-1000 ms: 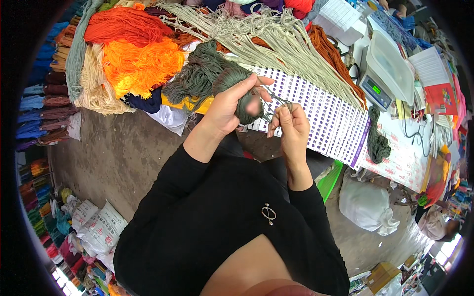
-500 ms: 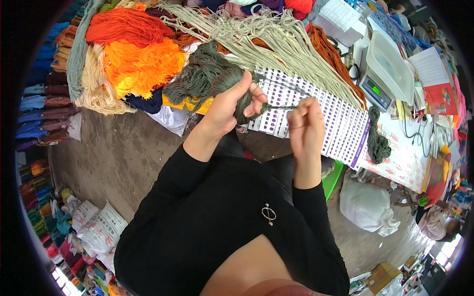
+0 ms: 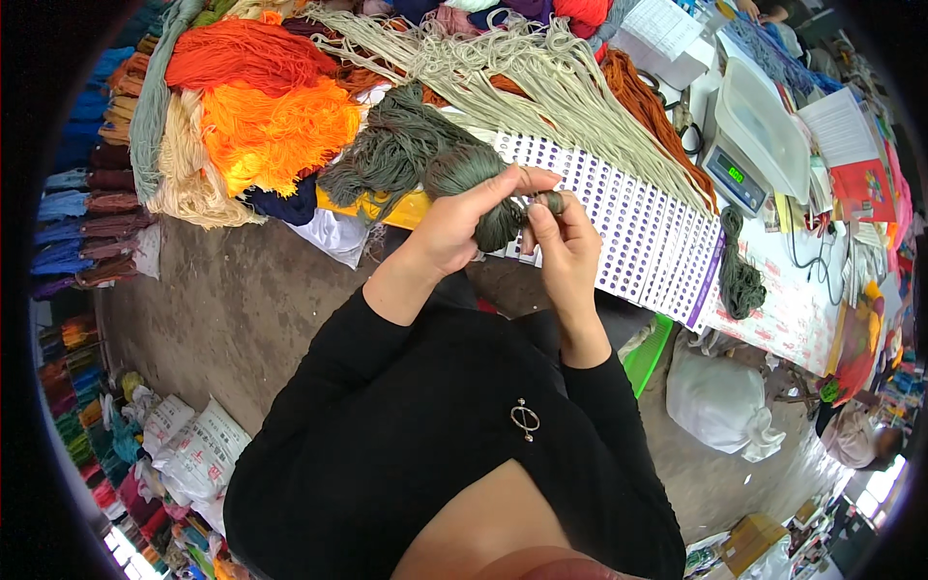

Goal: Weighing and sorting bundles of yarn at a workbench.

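Observation:
My left hand (image 3: 462, 224) grips a bundle of grey-green yarn (image 3: 481, 184) that trails up to a larger skein of the same colour (image 3: 391, 145) on the table. My right hand (image 3: 565, 246) pinches the end of that yarn between thumb and fingers, close against the left hand. Both hands are held over the table's front edge, above a white sheet printed with rows of purple dots (image 3: 643, 227). My black sleeves come up from below.
Orange (image 3: 275, 121), red-orange (image 3: 242, 58) and beige yarn (image 3: 512, 68) lie piled on the table. A digital scale with a white tray (image 3: 754, 145) stands at right, a small green skein (image 3: 739, 275) near it. A white bag (image 3: 720, 406) sits on the floor.
My right hand has moved back in toward the left hand, closing the gap; the stretched strand between them is gone and the yarn is bunched at the fingertips.

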The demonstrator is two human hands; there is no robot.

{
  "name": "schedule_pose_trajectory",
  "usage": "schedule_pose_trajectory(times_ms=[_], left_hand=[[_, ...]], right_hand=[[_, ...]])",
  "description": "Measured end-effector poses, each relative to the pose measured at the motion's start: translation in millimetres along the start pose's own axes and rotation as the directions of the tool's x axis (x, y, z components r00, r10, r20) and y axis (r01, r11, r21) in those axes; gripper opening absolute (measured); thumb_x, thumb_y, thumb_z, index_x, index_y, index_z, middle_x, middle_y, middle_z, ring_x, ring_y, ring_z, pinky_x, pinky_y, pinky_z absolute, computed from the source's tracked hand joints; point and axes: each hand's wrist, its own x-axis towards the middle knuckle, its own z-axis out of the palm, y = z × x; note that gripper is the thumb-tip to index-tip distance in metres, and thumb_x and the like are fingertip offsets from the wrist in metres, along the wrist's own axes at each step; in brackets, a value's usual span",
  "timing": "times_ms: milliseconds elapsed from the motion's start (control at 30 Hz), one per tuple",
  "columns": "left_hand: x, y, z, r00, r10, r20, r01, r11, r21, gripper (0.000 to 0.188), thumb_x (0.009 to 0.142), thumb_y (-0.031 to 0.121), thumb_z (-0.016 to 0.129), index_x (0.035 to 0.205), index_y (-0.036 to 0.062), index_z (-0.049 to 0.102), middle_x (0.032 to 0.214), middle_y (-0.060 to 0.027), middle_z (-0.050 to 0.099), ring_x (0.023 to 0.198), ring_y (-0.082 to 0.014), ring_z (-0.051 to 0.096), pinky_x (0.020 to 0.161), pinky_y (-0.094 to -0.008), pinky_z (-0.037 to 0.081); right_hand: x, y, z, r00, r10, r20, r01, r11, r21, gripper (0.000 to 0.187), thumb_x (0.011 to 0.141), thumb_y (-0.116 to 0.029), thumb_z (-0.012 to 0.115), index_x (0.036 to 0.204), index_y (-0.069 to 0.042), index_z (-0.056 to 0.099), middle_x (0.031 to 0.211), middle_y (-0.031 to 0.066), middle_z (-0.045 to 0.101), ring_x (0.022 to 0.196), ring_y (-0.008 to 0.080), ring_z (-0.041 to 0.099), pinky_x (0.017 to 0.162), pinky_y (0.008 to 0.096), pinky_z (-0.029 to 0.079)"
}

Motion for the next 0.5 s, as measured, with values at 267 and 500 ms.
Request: schedule_pose_trajectory(times_ms=[267, 500], left_hand=[[-0.9, 7.4, -1.9, 0.999, -0.025, -0.032, 0.021, 0.992, -0.124, 0.042, 0.096, 0.029, 0.033, 0.113, -0.0043, 0.051, 0.094, -0.0097, 0.057, 0.082, -0.0141, 0.056, 0.071, -0.0277, 0.047], [1.8, 4.1, -8.0, 0.987, 0.090, -0.134, -0.094, 0.995, -0.023, 0.040, 0.095, 0.026, 0.035, 0.110, -0.0072, 0.052, 0.085, -0.0059, 0.055, 0.075, -0.0106, 0.052, 0.070, -0.0246, 0.046]], right_hand=[[-4.5, -13.8, -1.2, 0.992, 0.129, -0.014, -0.119, 0.947, 0.299, 0.016, 0.092, -0.016, 0.047, 0.091, 0.000, 0.047, 0.073, 0.0061, 0.055, 0.056, 0.0122, 0.053, 0.056, 0.0222, 0.044], [-6.8, -13.8, -7.1, 0.991, 0.137, -0.003, -0.126, 0.922, 0.367, 0.020, 0.093, -0.019, 0.046, 0.083, -0.002, 0.044, 0.063, 0.0068, 0.052, 0.051, 0.0139, 0.051, 0.050, 0.0242, 0.043]])
